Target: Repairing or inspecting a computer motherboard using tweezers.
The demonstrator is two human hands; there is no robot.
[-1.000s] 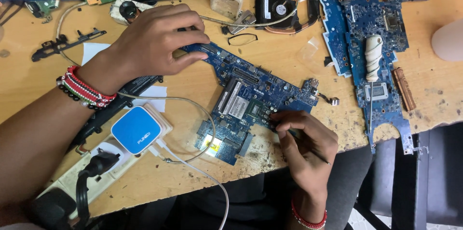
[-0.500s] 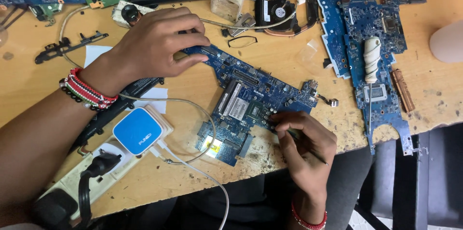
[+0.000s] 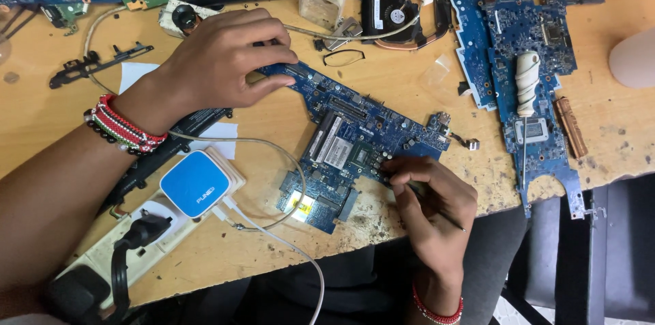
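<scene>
Your left hand (image 3: 225, 59) presses flat on the blue laptop motherboard (image 3: 355, 137); your right hand (image 3: 430, 205) pinches a thin tool (image 3: 447, 219) at its edge.

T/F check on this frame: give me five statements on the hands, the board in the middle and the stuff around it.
1. The left hand rests on the upper-left end of the blue circuit board. True.
2. The right hand is lifted clear of that board. False: its fingertips press on the board's lower right edge, with a thin dark tool in its grip.
3. A white screwdriver handle lies on a second blue board at the right. True.
4. The blue-topped adapter sits in a black power strip. False: the power strip is off-white.
5. A cooling fan lies on the table beyond the middle board. True.
</scene>
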